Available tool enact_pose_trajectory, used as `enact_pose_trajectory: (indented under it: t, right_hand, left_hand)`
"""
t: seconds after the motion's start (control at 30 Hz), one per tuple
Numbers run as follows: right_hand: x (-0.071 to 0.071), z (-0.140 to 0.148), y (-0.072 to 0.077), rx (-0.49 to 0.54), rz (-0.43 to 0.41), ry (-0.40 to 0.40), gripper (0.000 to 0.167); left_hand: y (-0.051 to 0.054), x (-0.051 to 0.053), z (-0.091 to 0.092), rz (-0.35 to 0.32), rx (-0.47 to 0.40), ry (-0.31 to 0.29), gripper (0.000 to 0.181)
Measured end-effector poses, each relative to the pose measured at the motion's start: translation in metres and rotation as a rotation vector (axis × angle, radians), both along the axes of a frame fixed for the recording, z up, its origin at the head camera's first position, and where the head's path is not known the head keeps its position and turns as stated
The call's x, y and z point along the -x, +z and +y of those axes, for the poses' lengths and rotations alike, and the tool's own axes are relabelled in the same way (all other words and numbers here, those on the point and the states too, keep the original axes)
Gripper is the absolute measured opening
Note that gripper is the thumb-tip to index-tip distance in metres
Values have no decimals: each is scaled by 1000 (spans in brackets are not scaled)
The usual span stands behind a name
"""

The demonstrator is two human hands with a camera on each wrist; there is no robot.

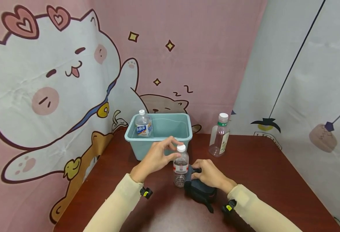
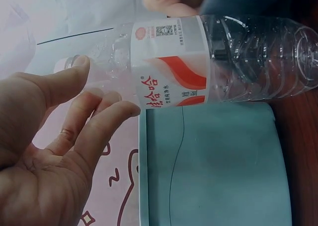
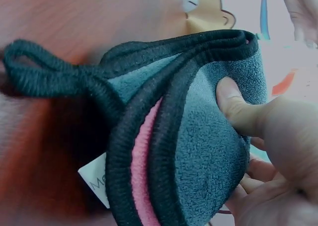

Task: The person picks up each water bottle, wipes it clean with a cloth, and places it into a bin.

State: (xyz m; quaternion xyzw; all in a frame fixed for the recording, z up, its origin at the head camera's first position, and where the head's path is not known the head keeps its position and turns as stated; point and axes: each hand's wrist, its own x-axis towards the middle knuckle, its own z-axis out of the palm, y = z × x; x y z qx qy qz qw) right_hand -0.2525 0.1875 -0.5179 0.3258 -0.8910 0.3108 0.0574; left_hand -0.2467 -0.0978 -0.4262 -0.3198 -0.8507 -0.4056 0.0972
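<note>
Cream sleeves (image 1: 116, 204) lie nearest the camera, over the table (image 1: 259, 187). Right hand (image 1: 210, 175) pinches a folded grey cloth (image 3: 208, 146), thumb on one face, other fingers partly hidden. Left hand (image 1: 158, 154) sits at the white cap (image 1: 181, 148) and neck of a clear bottle (image 1: 180, 175), thumb and fingers spread apart; contact can't be told. Bottle is upright, well in from the table's far edge, roughly midway between left and right edges. Cloth is just right of it; touching or not, unclear.

Bottle looks empty or nearly so: probably light, thin, slick, easy to tip, dents if squeezed. Best hold: neck and cap. Cloth seems soft, light, floppy, not slippery; pinch through all folds, or use the black loop (image 3: 49, 86).

Tub (image 1: 142, 149) stands near the far edge with a blue-labelled bottle (image 1: 144, 130) inside. Green-banded bottle (image 1: 219, 141) stands near the far edge, right of the tub.
</note>
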Motion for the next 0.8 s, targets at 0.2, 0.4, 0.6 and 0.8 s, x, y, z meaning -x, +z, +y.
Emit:
enact_pose_trajectory:
  t: [0.2, 0.4, 0.6, 0.8]
  right_hand:
    - [0, 0, 21, 37, 41, -10, 29]
    - [-1, 0, 39, 78, 50, -18, 31]
    - [-1, -1, 54, 160, 2, -35, 33]
    - [-1, -4, 71, 255, 5, -39, 40]
  left_hand:
    - [3, -1, -1, 3, -12, -7, 40]
    - [3, -3, -1, -14, -16, -8, 41]
    - [3, -5, -1, -9, -8, -8, 40]
    - [7, -5, 0, -10, -1, -15, 38]
